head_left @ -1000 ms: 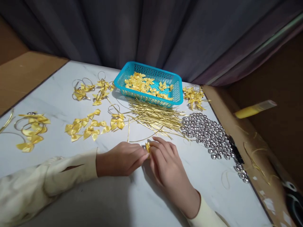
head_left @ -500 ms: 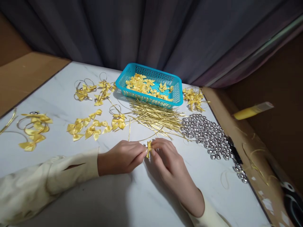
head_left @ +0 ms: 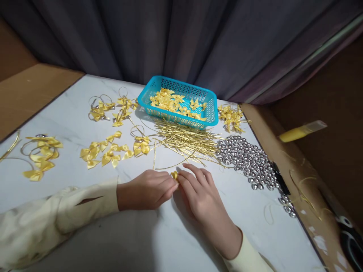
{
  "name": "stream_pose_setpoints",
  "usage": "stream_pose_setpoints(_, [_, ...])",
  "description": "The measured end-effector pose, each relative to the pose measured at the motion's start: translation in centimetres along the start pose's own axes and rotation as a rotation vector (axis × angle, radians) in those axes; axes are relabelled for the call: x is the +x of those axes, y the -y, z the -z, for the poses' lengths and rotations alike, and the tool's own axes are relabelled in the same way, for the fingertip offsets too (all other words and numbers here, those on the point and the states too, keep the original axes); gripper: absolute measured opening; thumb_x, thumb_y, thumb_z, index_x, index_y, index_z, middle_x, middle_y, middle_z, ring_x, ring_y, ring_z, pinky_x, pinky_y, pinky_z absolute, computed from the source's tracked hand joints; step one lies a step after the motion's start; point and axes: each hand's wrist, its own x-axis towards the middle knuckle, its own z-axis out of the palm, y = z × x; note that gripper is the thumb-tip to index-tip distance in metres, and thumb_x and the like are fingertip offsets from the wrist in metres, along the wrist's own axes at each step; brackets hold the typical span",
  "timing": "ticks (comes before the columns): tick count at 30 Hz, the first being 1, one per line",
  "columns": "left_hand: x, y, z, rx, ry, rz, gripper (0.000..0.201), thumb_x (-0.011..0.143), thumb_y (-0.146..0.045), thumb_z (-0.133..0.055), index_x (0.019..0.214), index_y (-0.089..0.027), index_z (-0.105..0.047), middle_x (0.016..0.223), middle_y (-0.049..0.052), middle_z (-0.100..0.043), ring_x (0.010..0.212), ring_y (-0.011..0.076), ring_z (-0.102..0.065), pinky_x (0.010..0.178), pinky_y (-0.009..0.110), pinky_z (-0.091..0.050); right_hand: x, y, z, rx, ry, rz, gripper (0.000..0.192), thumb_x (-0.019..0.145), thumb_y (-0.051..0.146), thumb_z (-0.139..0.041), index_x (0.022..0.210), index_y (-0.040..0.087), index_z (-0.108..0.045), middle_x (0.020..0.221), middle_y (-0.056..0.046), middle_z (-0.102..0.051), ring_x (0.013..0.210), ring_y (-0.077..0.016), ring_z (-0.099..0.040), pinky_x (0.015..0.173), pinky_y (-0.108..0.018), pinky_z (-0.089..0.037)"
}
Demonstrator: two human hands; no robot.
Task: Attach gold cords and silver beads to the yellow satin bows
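My left hand (head_left: 150,189) is closed, thumb and fingers pinched on a small yellow ribbon bow (head_left: 174,175). From the other side my right hand (head_left: 200,194) presses its thumb and index finger to the same bow, its other fingers stretched forward. Most of the bow is hidden by the fingertips. Just beyond the hands lies a pile of gold cords (head_left: 187,139). Loose yellow bows (head_left: 113,154) lie to the left of it, and a heap of shiny silver bells or beads (head_left: 246,158) to the right.
A blue plastic basket (head_left: 178,118) holding yellow bows stands at the back. Bows with cord loops (head_left: 98,113) lie at the far left, more (head_left: 42,156) nearer left. At the right edge are a black pen-like item (head_left: 280,179), a yellow tube (head_left: 303,131) and scissors (head_left: 350,238).
The bow has turned and is more covered by the fingers. My right hand has rolled inward over it, its fingers extending further forward. My left hand stays nearly in place.
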Motion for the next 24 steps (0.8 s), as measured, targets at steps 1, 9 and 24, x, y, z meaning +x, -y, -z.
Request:
stream_pose_setpoints(1, [0.0, 0.0, 0.0, 0.004, 0.0, -0.001, 0.033, 0.091, -0.014, -0.028, 0.065, -0.017, -0.047, 0.056, 0.001, -0.052, 0.052, 0.0126, -0.046, 0.052, 0.024, -0.036, -0.1, -0.1, -0.1, -0.021, -0.008, 0.01, 0.024, 0.088, 0.005, -0.035, 0.097, 0.007, -0.057, 0.102, -0.013, -0.064, 0.109, -0.0282, -0.047, 0.083, -0.041, -0.037])
stream_pose_setpoints(9, [0.0, 0.3, -0.2, -0.133, -0.108, 0.218, 0.025, 0.09, -0.015, -0.035, 0.071, -0.015, -0.05, 0.057, -0.002, -0.052, 0.051, 0.0091, -0.046, 0.051, 0.02, -0.036, 0.1, -0.2, 1.2, 0.308, 0.013, -0.254, 0.014, 0.088, 0.01, -0.04, 0.09, 0.014, -0.053, 0.091, -0.008, -0.06, 0.093, -0.0206, -0.052, 0.08, -0.036, -0.039])
stream_pose_setpoints(24, [-0.1, 0.3, 0.0, -0.323, -0.142, 0.377, 0.021, 0.089, -0.018, -0.039, 0.072, -0.015, -0.051, 0.058, -0.003, -0.052, 0.051, 0.0073, -0.045, 0.051, 0.017, -0.036, 0.4, -0.3, 0.2, 0.789, -0.191, -0.426, 0.009, 0.086, 0.018, -0.05, 0.086, 0.019, -0.058, 0.09, -0.004, -0.05, 0.091, -0.0154, -0.049, 0.08, -0.029, -0.04])
